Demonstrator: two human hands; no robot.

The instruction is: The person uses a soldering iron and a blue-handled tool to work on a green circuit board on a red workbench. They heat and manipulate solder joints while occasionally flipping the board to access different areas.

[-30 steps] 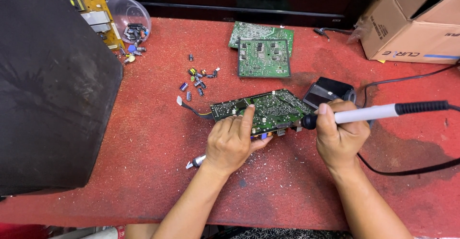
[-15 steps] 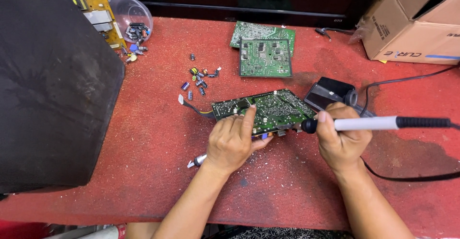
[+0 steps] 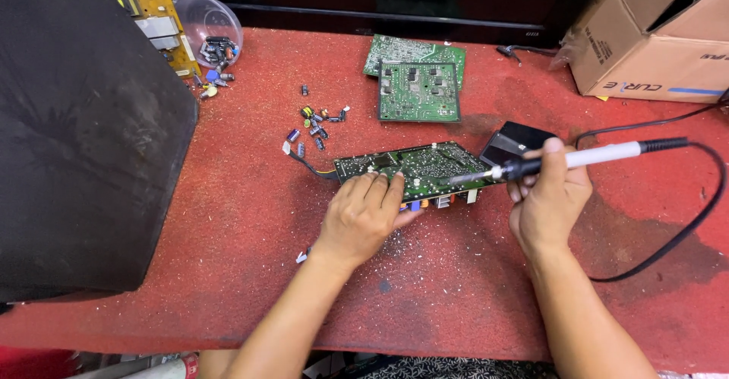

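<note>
Green circuit board (image 3: 425,168) solder-side up, flat on red table; white-handled soldering iron (image 3: 577,159) tip on it

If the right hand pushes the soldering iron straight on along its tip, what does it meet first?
The right hand aims the soldering iron leftward; its tip looks already at the green circuit board, so probably that board, though depth is unclear.
</note>
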